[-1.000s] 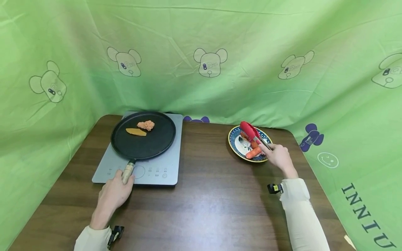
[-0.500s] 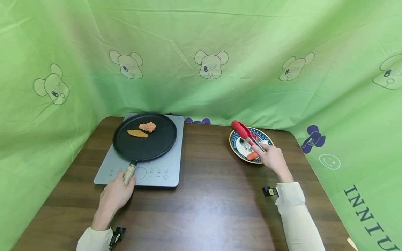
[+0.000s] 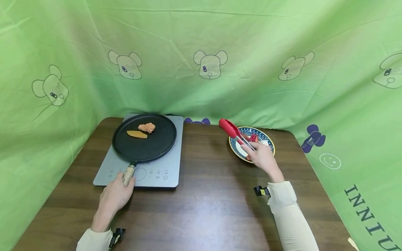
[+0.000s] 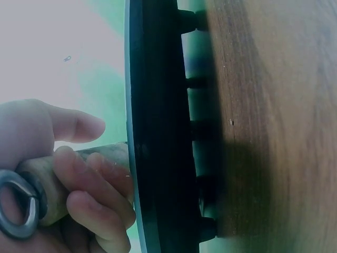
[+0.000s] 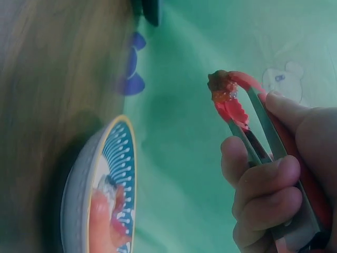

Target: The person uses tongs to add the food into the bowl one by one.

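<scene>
My left hand (image 3: pixel 115 195) grips the wooden handle (image 3: pixel 128 174) of a flat black frying pan (image 3: pixel 147 148). In the left wrist view, fingers curl round that handle (image 4: pixel 48 179), which ends in a metal ring (image 4: pixel 31 216). On the pan lie a craggy orange-pink food piece (image 3: pixel 147 128) and a flat yellow-orange slice (image 3: pixel 136 134). My right hand (image 3: pixel 263 158) holds red-tipped metal tongs (image 3: pixel 230 129), raised over the left side of a blue-patterned plate (image 3: pixel 270 139). Seen from the right wrist, a brown-red food piece (image 5: pixel 222 87) is pinched between the tong tips.
Under the pan is a silver induction cooker (image 3: pixel 172 167) with touch controls. Several food pieces, an orange-red sausage-like one (image 5: pixel 100 221) among them, lie in the plate. The brown wooden table (image 3: pixel 201 202) reaches back to a green cloth (image 3: pixel 169 87).
My right hand has moved left with the tongs, whose red tips have passed from over the plate to beyond its left rim. My left hand and the pan stay put.
</scene>
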Tool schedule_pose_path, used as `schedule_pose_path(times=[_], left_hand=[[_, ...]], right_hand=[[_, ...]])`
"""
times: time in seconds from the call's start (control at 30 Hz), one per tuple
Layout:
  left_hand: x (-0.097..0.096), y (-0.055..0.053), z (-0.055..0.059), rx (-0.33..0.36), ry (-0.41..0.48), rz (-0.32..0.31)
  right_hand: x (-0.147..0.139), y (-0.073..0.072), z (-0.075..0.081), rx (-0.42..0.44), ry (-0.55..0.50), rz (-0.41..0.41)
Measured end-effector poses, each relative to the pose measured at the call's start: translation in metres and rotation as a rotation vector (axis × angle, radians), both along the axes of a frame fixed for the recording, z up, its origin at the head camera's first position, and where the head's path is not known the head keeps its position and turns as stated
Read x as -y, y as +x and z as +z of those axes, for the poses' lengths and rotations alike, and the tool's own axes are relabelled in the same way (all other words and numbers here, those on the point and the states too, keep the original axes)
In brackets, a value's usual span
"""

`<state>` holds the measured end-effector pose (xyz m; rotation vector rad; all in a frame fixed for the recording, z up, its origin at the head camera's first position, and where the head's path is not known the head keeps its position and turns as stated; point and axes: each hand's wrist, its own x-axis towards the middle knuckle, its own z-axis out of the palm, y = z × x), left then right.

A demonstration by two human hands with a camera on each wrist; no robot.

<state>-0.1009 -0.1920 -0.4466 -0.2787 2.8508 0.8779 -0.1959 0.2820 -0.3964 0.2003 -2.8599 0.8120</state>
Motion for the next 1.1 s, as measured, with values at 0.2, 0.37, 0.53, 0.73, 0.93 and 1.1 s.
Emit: schedule_pose_path(times=[0.2, 0.37, 0.53, 0.73, 0.93, 1.1], left_hand=[[0.0, 0.0, 0.002, -0.018, -0.011, -0.002], [-0.001, 0.0, 0.002, -0.013, -0.004, 0.002], [-0.001, 0.0, 0.0, -0.013, -0.012, 0.002], [0.001, 0.0, 0.0, -0.018, -0.015, 0.002], [0.0, 0.0, 0.001, -0.019, -0.013, 0.001], [-0.001, 0.0, 0.001, -0.016, -0.013, 0.001]], right_hand=[[0.014, -0.002, 0.003, -0.069, 0.022, 0.028], [0.027, -0.003, 0.005, -0.121, 0.05, 0.031], [0.04, -0.001, 0.008, -0.049, -0.007, 0.049], [0.057, -0.003, 0.013, -0.053, -0.049, 0.102], [0.074, -0.007, 0.016, -0.026, -0.066, 0.117], [0.091, -0.009, 0.016, 0.023, -0.098, 0.15]])
